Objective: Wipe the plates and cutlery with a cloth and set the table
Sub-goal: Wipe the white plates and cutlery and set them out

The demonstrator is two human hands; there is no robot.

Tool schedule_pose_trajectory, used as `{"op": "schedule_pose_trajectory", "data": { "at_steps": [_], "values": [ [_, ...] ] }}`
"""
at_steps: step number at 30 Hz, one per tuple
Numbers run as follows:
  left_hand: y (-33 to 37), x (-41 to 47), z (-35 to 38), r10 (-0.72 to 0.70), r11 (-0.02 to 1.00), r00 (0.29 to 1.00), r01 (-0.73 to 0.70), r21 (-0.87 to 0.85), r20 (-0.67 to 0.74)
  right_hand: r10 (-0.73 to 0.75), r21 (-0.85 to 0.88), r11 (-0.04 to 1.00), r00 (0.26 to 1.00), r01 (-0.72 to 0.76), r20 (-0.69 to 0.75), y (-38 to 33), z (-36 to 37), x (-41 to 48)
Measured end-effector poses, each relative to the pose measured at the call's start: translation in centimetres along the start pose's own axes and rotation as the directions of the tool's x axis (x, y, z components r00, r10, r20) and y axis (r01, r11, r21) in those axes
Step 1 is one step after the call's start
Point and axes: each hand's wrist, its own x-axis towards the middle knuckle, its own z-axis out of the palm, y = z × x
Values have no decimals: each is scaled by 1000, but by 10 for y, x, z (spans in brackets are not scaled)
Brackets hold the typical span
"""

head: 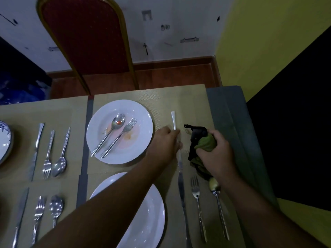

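A white plate (139, 111) with food smears sits at the table's far middle, and a spoon (114, 126) and fork (125, 133) lie on it. To its right my left hand (166, 142) holds a knife (173, 119) on the placemat, the handle pointing away from me. My right hand (215, 154) grips a bunched green and black cloth (202, 140) just right of the knife. A second white plate (150, 212) sits nearer, partly hidden by my left forearm, with a knife (181, 190), fork (196, 194) and spoon (215, 187) laid to its right.
More cutlery sets lie on the left placemats: a far set (48, 151) and a near set (39, 215). A patterned plate (4, 140) shows at the left edge. A red chair (86, 38) stands behind the table. The table's right edge (232, 122) is grey.
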Motion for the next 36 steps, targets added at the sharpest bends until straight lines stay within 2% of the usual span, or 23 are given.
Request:
{"op": "schedule_pose_trajectory", "data": {
  "at_steps": [2, 6, 13, 18, 22, 25, 27, 30, 33, 36],
  "values": [
    [1, -20, 7, 72, 992, 997, -69, 103, -27, 4, -2, 1000, 1000, -4, -7, 1, 0, 1],
    [1, -48, 26, 58, 985, 988, -79, 151, 142, 3, -20, 1000, 1000, -3, -8, 3, 0, 1],
    [-3, -39, 26, 49, 978, 989, -76, 195, 139, -8, -60, 998, 1000, 10, 21, 8, 8, 2],
    [1, -40, 15, 36, 991, 991, -52, 121, 131, -61, -103, 993, 998, 63, 22, 5, 16, 11],
    [7, -50, 5, 61, 989, 996, -69, 128, 66, -105, -141, 984, 994, 106, 19, -2, 19, 7],
    [7, -64, -9, 86, 988, 994, -76, 132, -67, -174, -145, 974, 985, 172, 3, -13, 23, -2],
    [-2, -73, -24, 33, 995, 989, -19, 97, -145, -198, -146, 969, 980, 198, 14, -23, 29, -8],
    [-29, -88, -47, -123, 989, 963, 139, 52, -239, -220, -140, 964, 973, 227, 65, -39, 44, -15],
    [-62, -101, -67, -279, 958, 918, 287, -16, -282, -249, -119, 958, 964, 259, 91, -55, 63, -21],
    [-92, -106, -79, -362, 930, 883, 364, -49, -299, -261, -105, 956, 957, 274, 126, -68, 82, -27]
  ]
}}
